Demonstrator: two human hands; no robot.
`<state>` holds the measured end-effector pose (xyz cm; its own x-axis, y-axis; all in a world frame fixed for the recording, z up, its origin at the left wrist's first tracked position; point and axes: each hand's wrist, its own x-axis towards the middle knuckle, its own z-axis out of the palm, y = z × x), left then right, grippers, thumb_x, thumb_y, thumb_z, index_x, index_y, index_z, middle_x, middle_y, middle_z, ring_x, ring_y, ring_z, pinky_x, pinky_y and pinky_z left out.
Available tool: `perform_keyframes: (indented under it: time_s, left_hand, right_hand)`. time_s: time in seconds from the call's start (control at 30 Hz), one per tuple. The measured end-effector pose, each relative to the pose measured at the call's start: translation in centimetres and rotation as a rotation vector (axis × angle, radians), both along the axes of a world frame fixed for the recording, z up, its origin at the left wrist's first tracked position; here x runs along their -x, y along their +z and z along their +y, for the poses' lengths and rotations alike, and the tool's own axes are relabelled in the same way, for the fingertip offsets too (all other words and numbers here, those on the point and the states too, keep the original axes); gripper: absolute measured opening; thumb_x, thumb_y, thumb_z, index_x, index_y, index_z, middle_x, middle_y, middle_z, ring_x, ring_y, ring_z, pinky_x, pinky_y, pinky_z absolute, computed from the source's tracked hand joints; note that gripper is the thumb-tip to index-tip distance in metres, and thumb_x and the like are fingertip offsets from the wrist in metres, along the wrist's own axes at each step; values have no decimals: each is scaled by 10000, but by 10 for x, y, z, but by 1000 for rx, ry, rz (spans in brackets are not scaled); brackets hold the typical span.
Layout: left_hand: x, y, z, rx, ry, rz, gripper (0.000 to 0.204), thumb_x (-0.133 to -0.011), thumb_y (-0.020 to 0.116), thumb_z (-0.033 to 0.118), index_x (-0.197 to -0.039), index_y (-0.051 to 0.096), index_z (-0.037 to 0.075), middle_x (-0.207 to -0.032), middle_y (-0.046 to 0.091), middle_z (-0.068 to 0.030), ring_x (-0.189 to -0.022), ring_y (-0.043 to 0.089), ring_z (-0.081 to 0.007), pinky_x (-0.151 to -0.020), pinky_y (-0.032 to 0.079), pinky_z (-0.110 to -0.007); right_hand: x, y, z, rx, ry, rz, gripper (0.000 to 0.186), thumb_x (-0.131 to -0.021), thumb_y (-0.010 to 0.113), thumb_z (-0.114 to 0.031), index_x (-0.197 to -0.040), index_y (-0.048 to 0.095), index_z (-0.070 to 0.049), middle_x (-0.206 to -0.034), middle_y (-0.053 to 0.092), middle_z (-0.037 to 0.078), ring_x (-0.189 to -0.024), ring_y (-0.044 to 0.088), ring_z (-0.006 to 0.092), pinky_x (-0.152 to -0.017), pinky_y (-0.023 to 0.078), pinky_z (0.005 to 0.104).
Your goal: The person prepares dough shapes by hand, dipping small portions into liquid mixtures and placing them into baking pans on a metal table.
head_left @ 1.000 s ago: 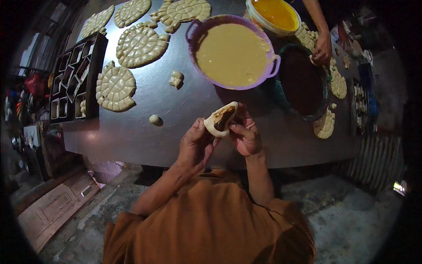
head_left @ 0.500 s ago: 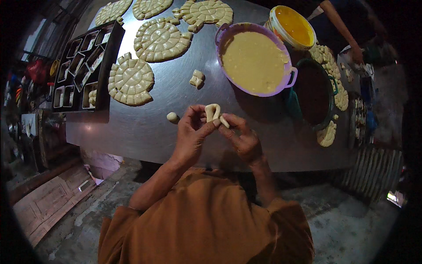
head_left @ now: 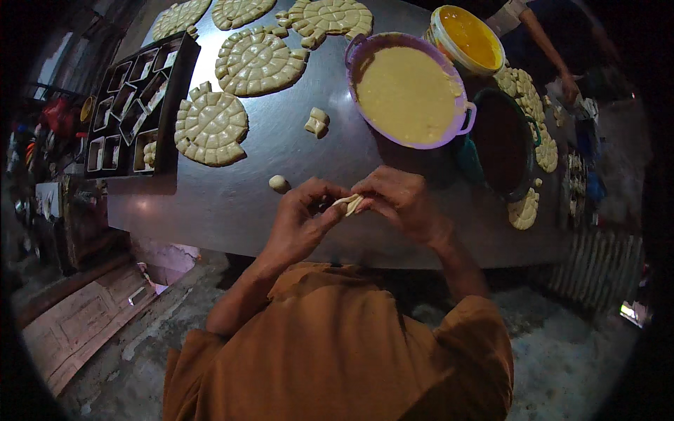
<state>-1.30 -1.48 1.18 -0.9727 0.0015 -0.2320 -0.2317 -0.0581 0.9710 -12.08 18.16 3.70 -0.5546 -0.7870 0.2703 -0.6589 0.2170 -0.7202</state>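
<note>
Above the near part of the metal table, a small folded piece of pale dough [head_left: 351, 204] is pinched between my two hands. My left hand [head_left: 303, 214] grips its left end with thumb and fingers. On the other end, the fingers of my right hand [head_left: 401, 202] are closed from above, hiding part of the dough. A small dough ball [head_left: 279, 184] lies on the table just beyond my left hand. Farther off sits a small joined dough lump [head_left: 317, 122].
Several scored dough rounds [head_left: 211, 129] lie at the far left, beside a black tray of metal moulds [head_left: 95, 116]. Far right stand a purple basin [head_left: 470, 119] of yellow batter, a yellow-filled bucket [head_left: 437, 24] and a dark green basin [head_left: 472, 168]. Beyond them shows another person's arm [head_left: 550, 45].
The dough loop that stood up from my fingers is now pressed down into a flat fold. My right hand has moved up and turned over onto the dough.
</note>
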Motion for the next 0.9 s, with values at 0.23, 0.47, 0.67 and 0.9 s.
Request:
perform_keyframes:
  time_s: [0.23, 0.47, 0.67, 0.9]
  left_hand:
    - [4, -10, -8, -594, 128, -309, 261, -976, 667, 265, -1084, 667, 28, -970, 656, -17, -838, 596, -102, -748, 479, -263]
    - [3, -34, -1, -941, 222, -346, 276, -982, 648, 247, -1178, 612, 57, -1091, 665, -29, -996, 644, -147, -872, 523, -309]
    - [-1, -44, 2, -946, 232, -330, 323, -976, 652, 216, -1249, 593, 52, -1158, 652, -34, -1090, 619, -146, -987, 492, -312]
    - [3, -42, 2, -996, 185, -190, 377, -907, 729, 128, -1253, 594, 65, -1236, 625, -62, -1158, 591, -170, -1055, 446, -334]
  right_hand:
    - [5, 5, -3, 94, 102, 136, 165, -810, 757, -107, -951, 685, -61, -866, 662, 65, -757, 669, 254, -629, 536, 348]
    - [-37, -3, -25, 112, -147, 306, 426, -786, 754, -53, -1202, 667, -34, -1055, 666, 145, -937, 694, 289, -795, 586, 359]
    - [-62, -26, -38, 102, -399, 298, 403, -791, 742, 17, -1184, 676, -38, -1061, 673, 133, -973, 697, 298, -835, 586, 374]
    - [-66, -22, -50, 105, -647, 33, 204, -847, 729, -5, -1048, 712, -34, -934, 682, 105, -829, 682, 280, -718, 559, 354]
